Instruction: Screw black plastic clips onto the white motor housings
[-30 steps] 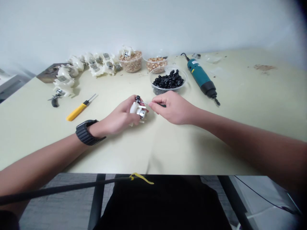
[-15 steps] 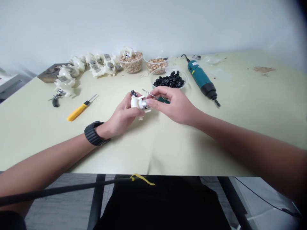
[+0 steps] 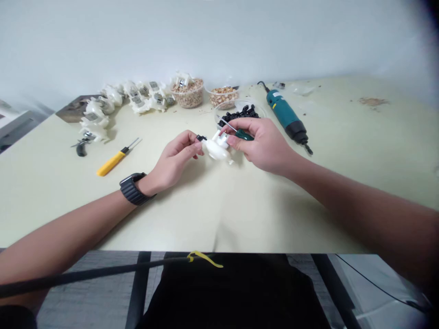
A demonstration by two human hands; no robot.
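Observation:
A white plastic part [image 3: 217,150] with a rounded body is held above the table between my two hands. My right hand [image 3: 265,144] grips its right end with thumb and fingertips. Tucked in that same hand is a screwdriver [image 3: 244,135] with a dark green handle, its thin shaft pointing up and left. My left hand [image 3: 176,157] is closed in a pinch at the other end, on a small black plastic piece [image 3: 201,137] at the white part's tip. Just behind my right hand, a clear round tub [image 3: 265,114] contains many similar black pieces.
A teal power screwdriver [image 3: 286,114] lies at the right. Two clear tubs of screws [image 3: 188,96] stand at the back. Several white plastic assemblies [image 3: 94,119] line the back left. A yellow-handled screwdriver [image 3: 112,163] and a small black-handled tool [image 3: 81,148] lie at the left.
The white part has moved right and turned, and more of its rounded side shows. My left hand has shifted from its body to the black piece; my right hand has moved slightly right.

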